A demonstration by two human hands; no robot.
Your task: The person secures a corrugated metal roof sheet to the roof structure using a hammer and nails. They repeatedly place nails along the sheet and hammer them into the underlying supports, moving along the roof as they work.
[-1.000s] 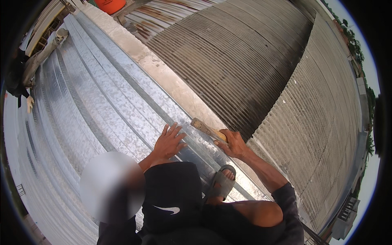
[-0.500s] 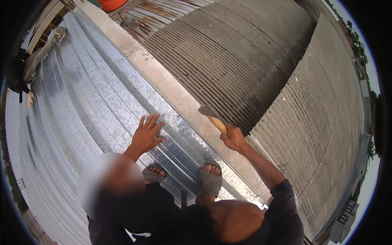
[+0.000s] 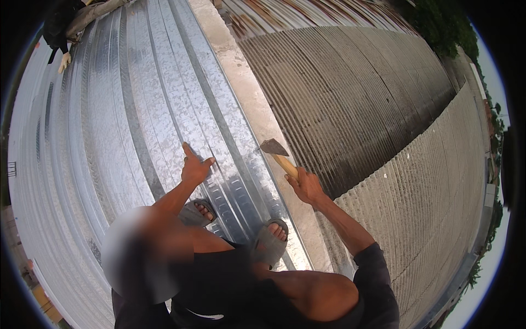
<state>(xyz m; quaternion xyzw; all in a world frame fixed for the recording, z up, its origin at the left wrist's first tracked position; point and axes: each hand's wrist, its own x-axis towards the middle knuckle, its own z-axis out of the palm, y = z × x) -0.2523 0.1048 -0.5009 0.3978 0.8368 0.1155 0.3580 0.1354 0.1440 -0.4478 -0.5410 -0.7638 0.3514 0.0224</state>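
Over metal sheeting (image 3: 160,104), left hand (image 3: 194,169) points; right hand (image 3: 307,185) grips tool (image 3: 282,160).

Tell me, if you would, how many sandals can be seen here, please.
2: the left sandal and the right sandal, both worn, on the metal roof; the right one is nearer the concrete edge. The co-worker is cut off at the top, so others may be hidden.

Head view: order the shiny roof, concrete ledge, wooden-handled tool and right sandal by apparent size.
1. Shiny roof
2. Concrete ledge
Unsure: wooden-handled tool and right sandal look alike; the right hand partly hides the tool.
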